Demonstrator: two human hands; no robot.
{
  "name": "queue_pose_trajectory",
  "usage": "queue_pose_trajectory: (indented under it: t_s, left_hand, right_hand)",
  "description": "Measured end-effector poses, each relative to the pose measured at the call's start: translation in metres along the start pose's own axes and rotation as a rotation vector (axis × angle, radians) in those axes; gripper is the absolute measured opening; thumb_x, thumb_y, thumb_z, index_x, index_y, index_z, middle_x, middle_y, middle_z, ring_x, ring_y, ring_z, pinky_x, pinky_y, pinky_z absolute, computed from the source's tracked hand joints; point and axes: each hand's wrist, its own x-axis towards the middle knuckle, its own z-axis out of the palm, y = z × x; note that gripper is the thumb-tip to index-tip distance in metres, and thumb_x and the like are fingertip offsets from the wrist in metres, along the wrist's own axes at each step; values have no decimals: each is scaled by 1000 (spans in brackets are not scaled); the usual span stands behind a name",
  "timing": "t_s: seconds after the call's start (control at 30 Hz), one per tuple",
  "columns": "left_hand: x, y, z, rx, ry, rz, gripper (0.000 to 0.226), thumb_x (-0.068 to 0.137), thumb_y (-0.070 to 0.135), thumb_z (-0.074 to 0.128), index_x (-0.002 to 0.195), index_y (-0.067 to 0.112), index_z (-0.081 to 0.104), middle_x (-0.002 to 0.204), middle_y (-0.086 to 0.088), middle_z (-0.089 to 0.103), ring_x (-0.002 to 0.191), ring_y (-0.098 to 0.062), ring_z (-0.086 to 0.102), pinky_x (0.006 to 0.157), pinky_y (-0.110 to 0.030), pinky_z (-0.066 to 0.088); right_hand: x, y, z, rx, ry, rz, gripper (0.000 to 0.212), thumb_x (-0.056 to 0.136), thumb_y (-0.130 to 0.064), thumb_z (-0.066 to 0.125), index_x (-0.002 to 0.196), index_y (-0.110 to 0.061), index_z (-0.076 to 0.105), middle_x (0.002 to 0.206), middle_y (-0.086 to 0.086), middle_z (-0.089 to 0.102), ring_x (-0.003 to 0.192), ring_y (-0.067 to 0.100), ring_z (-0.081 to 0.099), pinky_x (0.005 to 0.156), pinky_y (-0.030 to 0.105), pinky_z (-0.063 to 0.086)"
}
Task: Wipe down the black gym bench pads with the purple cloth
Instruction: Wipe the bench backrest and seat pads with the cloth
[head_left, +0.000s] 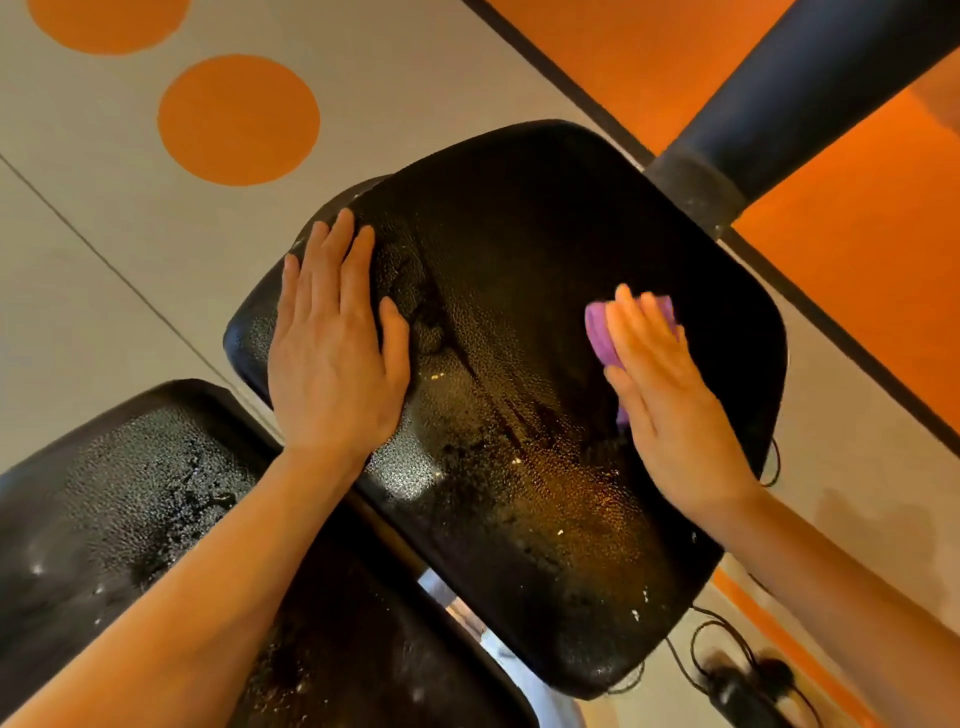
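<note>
A large black textured bench pad (519, 322) fills the middle of the view, wet and streaked with droplets. My left hand (332, 343) lies flat on its left edge with straight fingers. My right hand (670, 400) presses the purple cloth (600, 332) flat against the pad's right half; most of the cloth is hidden under my palm and fingers. A second black pad (119, 509) lies lower left, also wet, partly crossed by my left forearm.
A dark blue padded post (810, 78) rises at the upper right on a black base. The floor is grey with orange circles (239, 119) and orange panels. Black cables and a plug (737, 680) lie on the floor at the lower right.
</note>
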Motion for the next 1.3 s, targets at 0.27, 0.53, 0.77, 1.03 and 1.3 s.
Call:
queue_pose_trajectory:
  t_s: [0.27, 0.53, 0.77, 1.03, 1.3]
  left_hand:
    - [0, -1, 3, -4, 23, -4, 51, 100, 27, 36, 149, 11, 32, 158, -5, 28, 149, -21, 20, 123, -39, 12]
    - [1, 0, -2, -5, -32, -16, 53, 101, 28, 36, 151, 12, 28, 160, -4, 22, 151, -19, 13, 124, -34, 4]
    - [-40, -27, -36, 67, -88, -90, 57, 103, 29, 32, 153, 7, 16, 162, -10, 13, 151, -23, 7, 124, -40, 2]
    - [-57, -40, -30, 91, -102, -108, 59, 104, 33, 28, 154, 7, 12, 163, -10, 9, 151, -20, 10, 123, -37, 7]
    - [-58, -41, -26, 100, -81, -100, 60, 104, 32, 28, 154, 6, 10, 163, -10, 8, 151, -18, 7, 124, -37, 10]
  right_hand:
    - [141, 23, -15, 78, 90, 100, 49, 105, -21, 28, 152, -13, 18, 160, 6, 14, 149, 22, 7, 122, 41, 4]
    - [-6, 23, -2, 82, 6, -120, 48, 105, -26, 25, 151, -14, 15, 159, 0, 12, 148, 12, 5, 122, 28, 4]
    - [128, -82, 21, 132, 225, 152, 49, 103, -17, 31, 150, -10, 20, 159, 11, 15, 148, 27, 8, 121, 46, 8]
    - [140, -76, 11, 27, -6, -338, 50, 104, -18, 30, 151, -15, 15, 161, 3, 9, 148, 17, 2, 122, 41, 4]
    - [102, -166, 49, 53, 56, -601, 52, 99, -10, 44, 148, -11, 29, 157, 9, 25, 147, 26, 16, 120, 41, 11]
